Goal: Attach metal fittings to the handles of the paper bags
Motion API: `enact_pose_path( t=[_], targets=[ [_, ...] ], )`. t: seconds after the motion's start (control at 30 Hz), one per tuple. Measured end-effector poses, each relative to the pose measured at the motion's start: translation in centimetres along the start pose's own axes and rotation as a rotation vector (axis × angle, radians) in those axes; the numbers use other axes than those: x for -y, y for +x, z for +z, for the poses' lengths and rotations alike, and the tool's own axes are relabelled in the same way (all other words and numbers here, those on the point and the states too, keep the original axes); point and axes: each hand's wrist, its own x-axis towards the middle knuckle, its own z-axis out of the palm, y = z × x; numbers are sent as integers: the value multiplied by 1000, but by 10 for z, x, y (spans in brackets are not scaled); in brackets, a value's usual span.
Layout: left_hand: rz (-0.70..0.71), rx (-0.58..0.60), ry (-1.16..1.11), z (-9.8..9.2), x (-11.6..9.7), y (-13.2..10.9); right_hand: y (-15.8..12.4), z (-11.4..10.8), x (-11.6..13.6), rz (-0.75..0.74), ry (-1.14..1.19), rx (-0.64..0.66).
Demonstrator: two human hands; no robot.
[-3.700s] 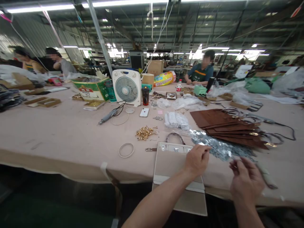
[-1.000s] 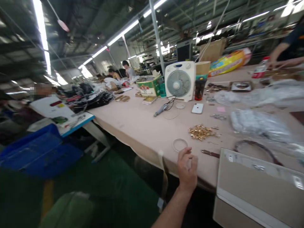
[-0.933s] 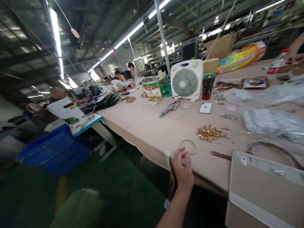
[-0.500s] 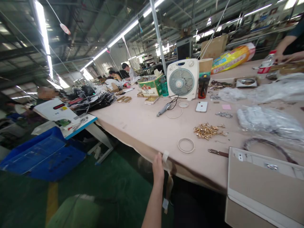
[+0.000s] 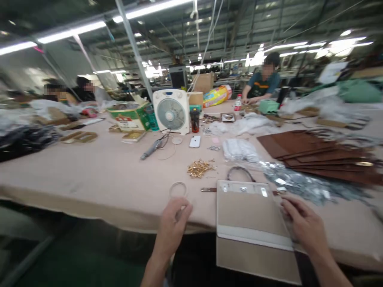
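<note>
A beige handbag [image 5: 249, 207] overhangs the table's front edge, with white strips across it. A dark curved handle [image 5: 241, 171] lies behind it, and a brown strap with a metal end [image 5: 208, 190] sticks out on its left. My left hand [image 5: 173, 219] is at the table edge, fingers curled and thumb close to them, just in front of a roll of tape [image 5: 178, 189]. What it pinches, if anything, is too blurred to see. My right hand [image 5: 305, 223] is beside the bag's right edge, fingertips pressed together; what lies between them is hidden.
Beyond the bag lie gold-coloured metal fittings [image 5: 199, 168], a phone [image 5: 194, 141], a grey corded tool [image 5: 151, 149] and a fan [image 5: 171, 111]. To the right are brown leather pieces [image 5: 317, 153] and clear plastic packets [image 5: 299, 183]. A co-worker [image 5: 263, 85] sits across the table.
The view has swung right. My left hand has left the white piece on the table edge and is now by the tape roll. My right hand has come into view beside the bag.
</note>
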Motion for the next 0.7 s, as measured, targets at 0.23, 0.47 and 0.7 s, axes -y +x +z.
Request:
enact_pose_path(
  t=[0.23, 0.47, 0.7],
  targets=[
    [77, 637, -319, 109, -69, 30, -12, -7, 0, 6, 357, 28],
    [242, 763, -249, 160, -83, 33, -37, -56, 40, -249, 169, 348],
    [305, 806, -115, 167, -95, 29, -41, -64, 78, -505, -107, 594]
  ],
)
